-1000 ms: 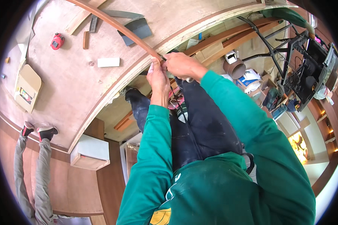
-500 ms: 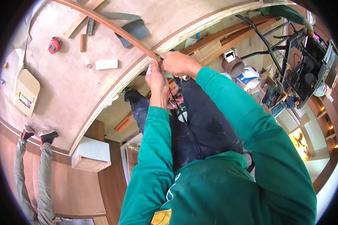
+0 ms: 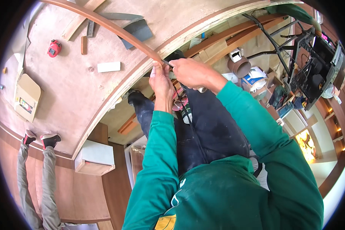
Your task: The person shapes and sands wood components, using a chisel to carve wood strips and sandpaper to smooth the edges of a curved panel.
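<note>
A long, narrow reddish-brown wood strip (image 3: 120,32) reaches from the upper left to my hands. My left hand (image 3: 161,80) is closed around its near end, the thumb lying along it. In my right hand (image 3: 193,73) is a hand tool with a thin dark metal shaft (image 3: 167,63), pointing at the strip's end. The fist hides most of the tool, so its exact kind does not show. A pale round end (image 3: 201,89) shows below that fist. Both hands are over the curved edge of a large wooden panel (image 3: 84,84).
On the panel lie a red tape measure (image 3: 54,48), a white block (image 3: 109,67), a small wood block (image 3: 84,45) and grey sheet pieces (image 3: 138,32). Another person's legs (image 3: 46,180) are at left. Black metal frames (image 3: 303,65) and boxes crowd the right.
My right hand has drawn back to the right, away from the strip's end, and more of the tool's dark shaft shows. The left hand keeps its hold, nearly still.
</note>
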A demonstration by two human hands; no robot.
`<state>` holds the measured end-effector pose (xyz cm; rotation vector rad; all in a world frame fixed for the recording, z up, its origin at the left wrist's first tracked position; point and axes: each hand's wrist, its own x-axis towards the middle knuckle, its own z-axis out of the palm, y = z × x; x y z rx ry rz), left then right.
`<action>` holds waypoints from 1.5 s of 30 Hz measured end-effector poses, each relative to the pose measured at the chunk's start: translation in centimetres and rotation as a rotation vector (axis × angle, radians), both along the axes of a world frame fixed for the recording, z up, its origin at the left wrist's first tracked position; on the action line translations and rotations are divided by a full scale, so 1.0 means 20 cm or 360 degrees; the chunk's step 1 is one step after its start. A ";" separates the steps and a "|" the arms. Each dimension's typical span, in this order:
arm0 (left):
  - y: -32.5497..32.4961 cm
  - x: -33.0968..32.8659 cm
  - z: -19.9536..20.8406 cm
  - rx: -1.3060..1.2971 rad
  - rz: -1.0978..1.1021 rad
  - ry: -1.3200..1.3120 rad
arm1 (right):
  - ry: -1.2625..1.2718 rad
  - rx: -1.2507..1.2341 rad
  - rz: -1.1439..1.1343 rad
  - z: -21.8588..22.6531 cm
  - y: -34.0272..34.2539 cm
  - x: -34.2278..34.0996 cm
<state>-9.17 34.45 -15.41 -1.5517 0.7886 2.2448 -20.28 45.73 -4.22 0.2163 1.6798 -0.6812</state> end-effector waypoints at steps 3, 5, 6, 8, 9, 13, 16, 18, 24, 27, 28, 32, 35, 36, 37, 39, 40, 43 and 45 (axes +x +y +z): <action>-0.02 0.02 -0.04 0.0047 -0.0003 0.0028 | 0.0116 -0.0025 -0.0005 0.02 0.02 0.06; -0.02 0.02 -0.03 0.0035 0.0020 0.0026 | 0.0078 -0.0093 0.0044 0.08 0.01 0.01; -0.03 0.02 -0.03 0.0028 0.0033 0.0026 | 0.0060 -0.0128 0.0070 0.10 0.00 -0.01; -0.01 -0.02 -0.02 0.0003 0.0036 -0.0018 | 0.0203 -0.0097 -0.0007 0.04 0.02 0.06; 0.00 -0.02 0.01 -0.0008 0.0029 -0.0055 | 0.0260 -0.0079 -0.0053 0.01 0.03 0.13; -0.01 0.00 -0.01 0.0041 0.0033 0.0004 | 0.0151 -0.0017 -0.0070 -0.05 0.01 0.13; -0.02 0.02 -0.03 0.0027 0.0050 0.0010 | 0.0037 0.0024 -0.0016 -0.01 0.00 0.09; -0.03 0.02 -0.04 -0.0006 0.0047 -0.0038 | 0.0027 0.0076 0.0053 0.00 -0.01 0.09; -0.01 -0.01 -0.01 -0.0045 -0.0013 -0.0062 | 0.0035 -0.0002 0.0040 -0.04 -0.02 0.05; -0.01 -0.02 -0.01 -0.0034 -0.0011 -0.0032 | 0.0195 -0.0071 0.0029 -0.06 0.02 0.10; -0.01 -0.02 0.00 -0.0008 -0.0021 0.0014 | 0.0325 -0.0078 0.0074 -0.14 0.04 0.14; -0.02 0.00 -0.01 -0.0012 -0.0024 -0.0017 | 0.0286 -0.0076 0.0123 -0.16 0.02 0.12; -0.02 -0.02 -0.03 -0.0011 -0.0035 0.0037 | 0.0148 -0.0093 0.0016 -0.12 0.01 0.07; -0.04 0.00 -0.01 -0.0003 -0.0052 0.0054 | 0.0128 -0.0090 0.0027 -0.12 0.01 0.06; -0.02 0.00 0.00 0.0009 -0.0035 -0.0020 | 0.0098 -0.0082 0.0033 -0.11 0.01 0.05; -0.02 -0.03 0.00 -0.0028 -0.0053 -0.0016 | 0.0062 -0.0082 -0.0006 -0.08 0.01 0.07; -0.01 -0.03 -0.01 -0.0050 -0.0060 -0.0014 | 0.0065 -0.0079 -0.0016 -0.09 0.01 0.04; -0.02 -0.02 -0.04 0.0026 -0.0051 0.0067 | -0.0015 -0.0025 -0.0050 -0.09 -0.01 0.02; -0.04 0.01 -0.03 -0.0002 -0.0069 0.0010 | 0.0007 -0.0030 -0.0007 -0.08 -0.02 0.07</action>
